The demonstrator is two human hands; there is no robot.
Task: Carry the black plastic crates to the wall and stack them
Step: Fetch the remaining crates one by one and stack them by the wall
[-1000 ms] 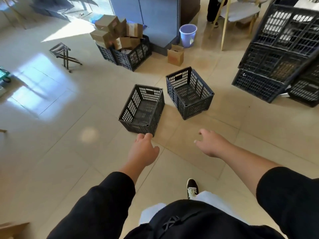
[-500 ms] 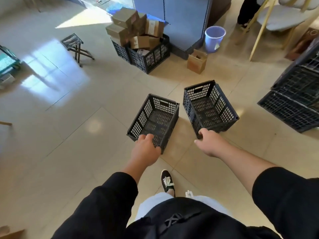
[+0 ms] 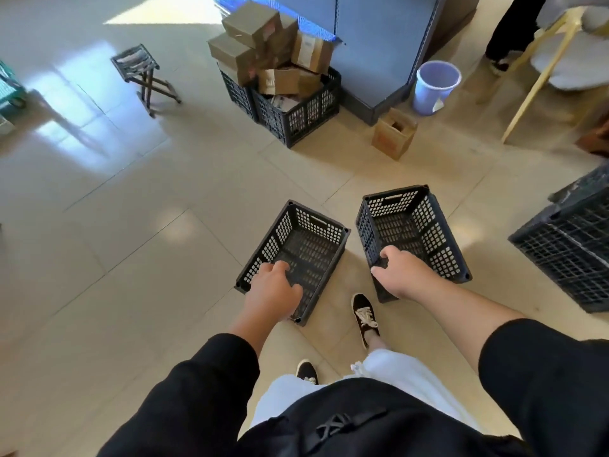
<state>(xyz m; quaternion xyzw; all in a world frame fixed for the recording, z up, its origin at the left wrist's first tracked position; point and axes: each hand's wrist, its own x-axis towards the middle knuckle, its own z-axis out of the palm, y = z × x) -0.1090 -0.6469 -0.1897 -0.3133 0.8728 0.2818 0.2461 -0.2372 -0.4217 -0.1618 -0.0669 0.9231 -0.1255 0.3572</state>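
Two empty black perforated crates stand side by side on the tiled floor in front of my feet. My left hand (image 3: 275,290) lies over the near rim of the left crate (image 3: 308,239), fingers curled down inside it. My right hand (image 3: 400,275) grips the near rim of the right crate (image 3: 425,222), thumb on the outer wall. Both crates rest on the floor. More black crates (image 3: 573,242) lie stacked and tilted at the right edge.
A black crate filled with cardboard boxes (image 3: 290,103) stands ahead beside a blue partition (image 3: 372,44). A small open carton (image 3: 393,133), a lilac bucket (image 3: 435,85), a folding stool (image 3: 145,74) and a wooden-legged chair (image 3: 540,70) with a person's leg behind it surround the floor.
I have stepped forward and bent lower. Both hands travelled from short of the crates onto their near rims and closed there.
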